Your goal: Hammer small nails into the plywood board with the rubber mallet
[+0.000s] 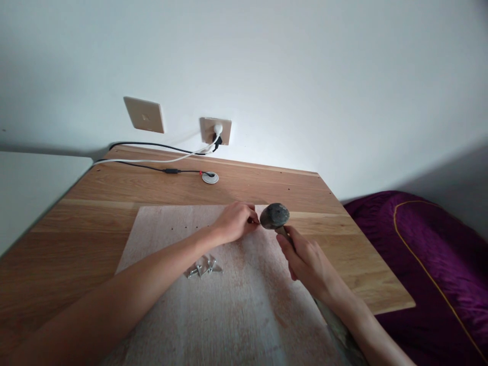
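A whitish wooden board [168, 310] lies on the table in front of me. At its far edge my left hand [237, 221] rests with thumb and fingers pinched together; what sits between the fingertips is too small to make out. Close to those fingertips, just to their right, is the dark, scuffed round head of a hammer [275, 216]. My right hand [305, 256] is wrapped around its handle near the head. Several loose silvery nails or screws [204, 267] lie in a small heap on the board, below my left wrist. A row of small dark dots marks the board left of that wrist.
The wooden table [87, 223] reaches back to the white wall. Black and white cables [152, 161] run along its rear to a wall socket [224, 127], and one enters a round grommet [210, 178]. Purple fabric [430, 264] lies beyond the right edge.
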### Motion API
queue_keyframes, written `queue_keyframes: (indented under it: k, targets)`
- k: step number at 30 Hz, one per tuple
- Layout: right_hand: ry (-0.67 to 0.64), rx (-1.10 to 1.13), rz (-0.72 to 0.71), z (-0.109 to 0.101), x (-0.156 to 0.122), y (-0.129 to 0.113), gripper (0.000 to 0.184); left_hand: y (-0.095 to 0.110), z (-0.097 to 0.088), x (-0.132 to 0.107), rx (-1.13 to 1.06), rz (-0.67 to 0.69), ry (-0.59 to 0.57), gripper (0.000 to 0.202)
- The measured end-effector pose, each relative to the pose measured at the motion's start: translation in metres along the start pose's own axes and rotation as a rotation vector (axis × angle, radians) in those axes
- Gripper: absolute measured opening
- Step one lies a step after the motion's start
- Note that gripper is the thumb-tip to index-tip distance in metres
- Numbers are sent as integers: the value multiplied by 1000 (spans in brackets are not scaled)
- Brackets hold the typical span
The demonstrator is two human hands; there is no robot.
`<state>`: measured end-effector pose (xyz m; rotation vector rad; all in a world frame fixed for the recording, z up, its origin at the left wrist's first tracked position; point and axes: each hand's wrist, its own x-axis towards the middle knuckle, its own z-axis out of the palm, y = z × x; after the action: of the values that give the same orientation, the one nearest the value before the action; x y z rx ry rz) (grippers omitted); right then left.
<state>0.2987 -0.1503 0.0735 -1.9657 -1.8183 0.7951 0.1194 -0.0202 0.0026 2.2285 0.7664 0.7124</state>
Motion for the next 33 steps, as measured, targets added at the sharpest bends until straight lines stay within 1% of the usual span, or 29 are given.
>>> queue_keyframes:
  k: [6,12,18,22,25,27,29,33]
  targets:
    - [66,-2,-12,-3,-2,-1,31,-2,2,1,51,-23,8,16]
    - [26,-8,2,2,-1,3,32,-1,0,0,-5,18,-4,23]
    - [57,-1,25,-2,1,15,32,-3,3,1,27,-27,10,14]
    - [35,57,65,7,3,26,32,1,2,2,76,-45,11,12]
    - [73,87,84,16,3,31,33,2,2,2,108,-63,22,11]
    - [94,95,84,20,2,32,34,2,3,2,95,-47,32,10]
    - [104,103,82,22,1,32,33,1,5,2,82,-28,48,8]
    - [117,125,87,23,1,34,32,0,6,3,84,-39,64,9]
